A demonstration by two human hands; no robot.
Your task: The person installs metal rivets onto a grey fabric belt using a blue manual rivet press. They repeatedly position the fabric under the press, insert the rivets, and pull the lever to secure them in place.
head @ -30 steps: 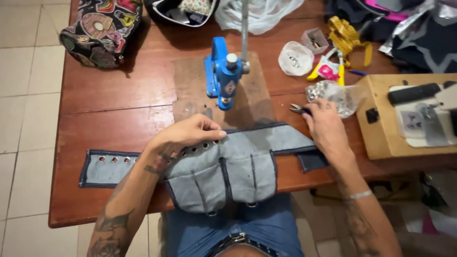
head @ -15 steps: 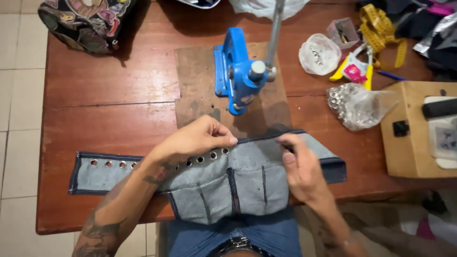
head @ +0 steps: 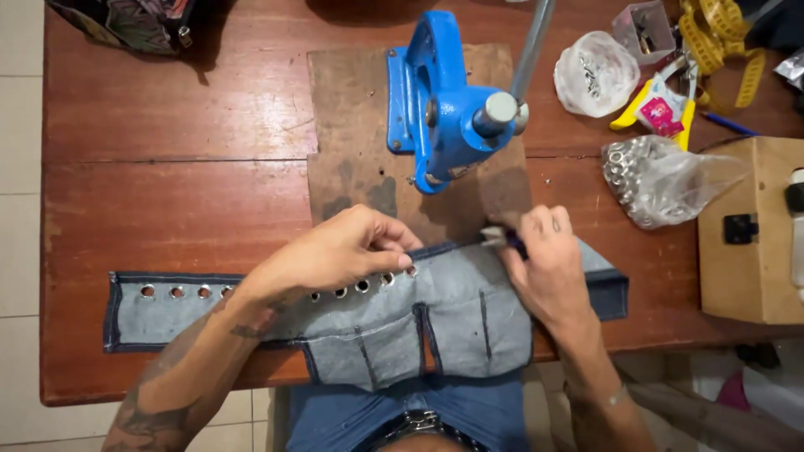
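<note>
While the denim strip [head: 368, 310] lies lengthwise across the desk [head: 184, 192] under both palms, my left hand [head: 335, 251] presses flat, unclenched, on its eyelet row [head: 188, 291]; my right hand [head: 544, 259], nearer the blue press [head: 444, 109], pinches a small metal piece [head: 494, 237] at its top edge.

The left hand [head: 339, 251] lies palm down, fingers curled; the right hand [head: 544, 264] pinches its fingertips together.

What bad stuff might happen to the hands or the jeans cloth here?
The right hand holds a small metal tool close to the blue press; fingers might get pinched there. The left hand pins the denim piece, which hangs over the table edge and might slide, so the next eyelet could land crooked.
</note>
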